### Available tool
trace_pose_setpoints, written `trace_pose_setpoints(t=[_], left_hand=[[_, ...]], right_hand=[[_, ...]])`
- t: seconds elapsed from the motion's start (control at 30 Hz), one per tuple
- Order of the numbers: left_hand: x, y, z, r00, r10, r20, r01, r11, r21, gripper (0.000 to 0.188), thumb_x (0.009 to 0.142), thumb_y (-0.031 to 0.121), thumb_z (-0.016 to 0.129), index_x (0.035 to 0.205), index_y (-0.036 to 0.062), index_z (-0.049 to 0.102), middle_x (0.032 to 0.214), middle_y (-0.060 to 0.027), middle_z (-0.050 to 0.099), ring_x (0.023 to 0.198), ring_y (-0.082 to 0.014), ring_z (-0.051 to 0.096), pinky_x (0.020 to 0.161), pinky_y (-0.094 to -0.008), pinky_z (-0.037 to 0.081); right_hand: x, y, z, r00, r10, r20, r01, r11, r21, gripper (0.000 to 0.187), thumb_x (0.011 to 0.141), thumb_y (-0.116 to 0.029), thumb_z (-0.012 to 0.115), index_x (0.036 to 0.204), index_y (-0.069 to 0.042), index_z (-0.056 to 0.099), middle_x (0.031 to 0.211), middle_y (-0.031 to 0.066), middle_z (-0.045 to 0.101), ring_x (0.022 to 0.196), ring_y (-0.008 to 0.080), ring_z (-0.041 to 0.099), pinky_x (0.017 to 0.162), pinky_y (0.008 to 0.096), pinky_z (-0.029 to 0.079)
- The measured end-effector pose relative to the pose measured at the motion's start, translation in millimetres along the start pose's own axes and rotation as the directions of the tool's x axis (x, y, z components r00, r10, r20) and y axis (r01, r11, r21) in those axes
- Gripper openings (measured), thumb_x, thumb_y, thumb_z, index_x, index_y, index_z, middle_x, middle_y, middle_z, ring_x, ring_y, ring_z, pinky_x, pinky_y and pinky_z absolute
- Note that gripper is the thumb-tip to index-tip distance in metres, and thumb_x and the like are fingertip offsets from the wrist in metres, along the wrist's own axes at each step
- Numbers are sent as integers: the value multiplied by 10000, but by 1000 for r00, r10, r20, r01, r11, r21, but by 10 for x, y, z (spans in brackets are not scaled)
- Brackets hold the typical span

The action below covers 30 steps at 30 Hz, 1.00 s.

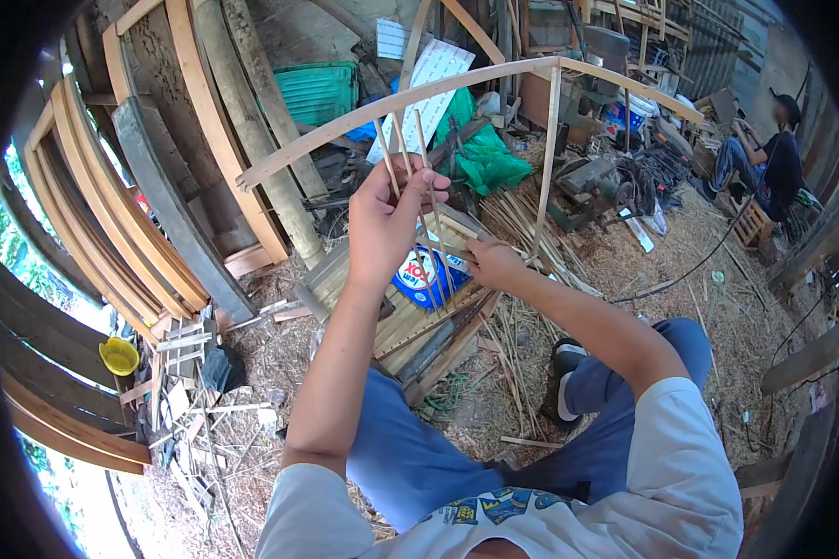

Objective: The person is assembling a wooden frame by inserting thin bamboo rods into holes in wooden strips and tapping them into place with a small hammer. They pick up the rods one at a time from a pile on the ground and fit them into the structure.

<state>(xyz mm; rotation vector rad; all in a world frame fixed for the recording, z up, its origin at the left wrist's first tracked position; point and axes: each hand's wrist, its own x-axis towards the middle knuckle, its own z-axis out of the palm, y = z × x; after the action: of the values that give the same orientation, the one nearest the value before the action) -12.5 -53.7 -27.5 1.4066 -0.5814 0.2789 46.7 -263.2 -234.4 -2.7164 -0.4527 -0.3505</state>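
Strips first: three thin wooden strips (401,138), pinched in the left hand (396,200) with thumb and fingers closed round them. Top ends poke up free, and the lower lengths slant down over the slatted wooden bench (399,328), towards its right-hand edge. I'd guess they're light, springy and easy to snap or splinter, so best held around the middle, fingers clear of the edges. Right hand (496,265) is curled mostly closed beside the lower stretch; can't tell what it's gripping. Containers, left to right: yellow bowl (118,356), contents unclear; ribbed green basket (317,93), same story; blue printed container (418,284) on the bench under the strips, insides hidden; crumpled green plastic bag (494,166); blue-and-white bucket (632,114), too small to make out.
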Motion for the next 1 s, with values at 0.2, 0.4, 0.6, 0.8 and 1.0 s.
trace_pose_setpoints(t=[0.2,0.4,0.6,0.8,1.0], left_hand=[[42,-64,-84,1000,6,6,-6,1000,26,116,1052,98,574,1140,22,571,995,-123,739,896,-206,742,730,-296,567],[124,-124,-40,1000,8,-21,-8,1000,10,154,1046,130,601,1135,4,598,984,-115,751,854,-164,735,737,-282,586],[94,-138,-80,997,66,-43,-62,994,88,192,1054,151,591,1172,1,584,1009,-132,756,850,-164,734,724,-274,572],[75,-215,-54,981,195,3,-189,946,265,276,1078,185,532,1262,-17,571,1049,-123,774,832,-133,734,717,-266,551],[68,-226,-79,989,146,15,-146,972,186,260,1091,189,508,1236,-14,579,1052,-130,771,848,-144,735,748,-270,558]], right_hand=[[14,-400,-481,959,-282,-25,271,890,367,268,876,-132,632,1126,-36,625,1049,208,649,1001,398,656,866,473,537],[98,-568,-773,875,-485,-19,421,738,527,215,875,-70,628,1084,-28,658,1003,171,682,934,326,668,808,416,524],[79,-615,-874,882,-431,189,236,753,615,148,949,-138,673,1073,-57,682,958,117,731,823,250,675,750,376,527],[19,-499,-854,911,-402,87,280,761,585,164,916,-187,733,1016,-58,714,866,144,707,755,249,662,706,378,508],[-147,-599,-766,959,-281,35,209,786,582,150,921,-169,751,959,-31,705,782,78,665,694,106,581,653,294,484]])
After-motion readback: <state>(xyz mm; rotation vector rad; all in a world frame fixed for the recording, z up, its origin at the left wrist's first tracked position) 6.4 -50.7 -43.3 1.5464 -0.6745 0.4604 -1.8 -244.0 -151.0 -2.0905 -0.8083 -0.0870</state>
